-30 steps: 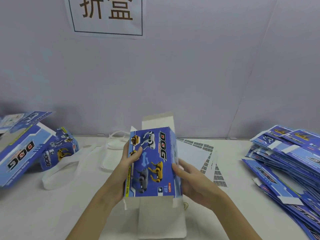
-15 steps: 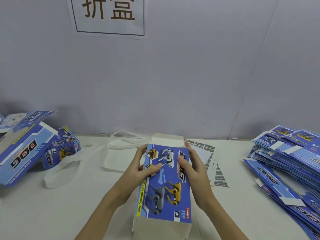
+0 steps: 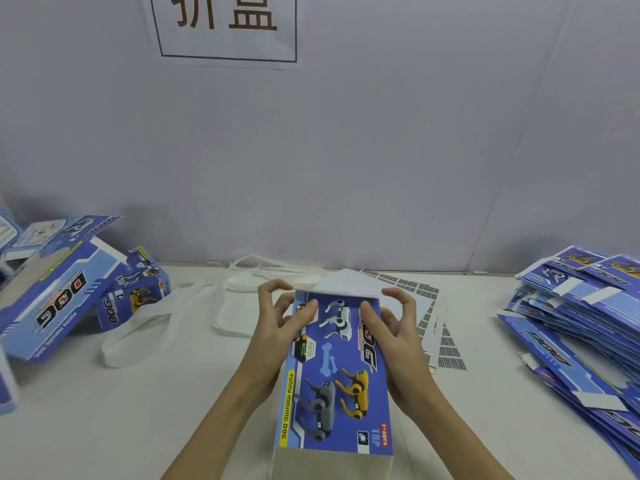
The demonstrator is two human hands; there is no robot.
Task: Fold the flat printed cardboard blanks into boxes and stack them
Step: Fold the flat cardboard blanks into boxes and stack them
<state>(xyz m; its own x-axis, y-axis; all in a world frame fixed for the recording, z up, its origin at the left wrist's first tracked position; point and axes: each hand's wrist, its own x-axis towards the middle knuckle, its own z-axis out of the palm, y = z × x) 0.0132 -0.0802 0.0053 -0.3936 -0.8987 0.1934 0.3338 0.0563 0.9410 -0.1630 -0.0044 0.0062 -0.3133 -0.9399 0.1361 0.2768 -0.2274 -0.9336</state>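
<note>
Reading "FUNNY MOVING DOG" down its yellow side strip, with "DOG" in large letters, "TOP" and "3+ ages" near the close end, the blue box (image 3: 334, 372) lay lengthwise at the middle of the worktop (image 3: 138, 410), printed with white, grey and yellow robot dogs and a bone. Its white far flap (image 3: 346, 285) stood open beyond the far edge, and a plain white panel showed at the near end.

The left hand (image 3: 277, 327) gripped the box's far left corner, thumb lying on the printed face and the other fingers (image 3: 273, 287) curled over the left edge. The right hand (image 3: 398, 327) held the far right corner likewise, thumb on the face beside the "DOG" lettering, fingers arched above the corner.

On the wall hung a white sign (image 3: 225, 26) with two large brown Chinese characters, cut off at the top. At the left lay folded boxes (image 3: 59, 296) bearing the same "DOG" print, one smaller box (image 3: 135, 296) just beside the large one. White straps (image 3: 180, 306) looped across the worktop between them and the hands. Sheets of small printed labels (image 3: 429, 323) lay behind the right hand. At the right sat a stack of flat blanks (image 3: 588, 323).
</note>
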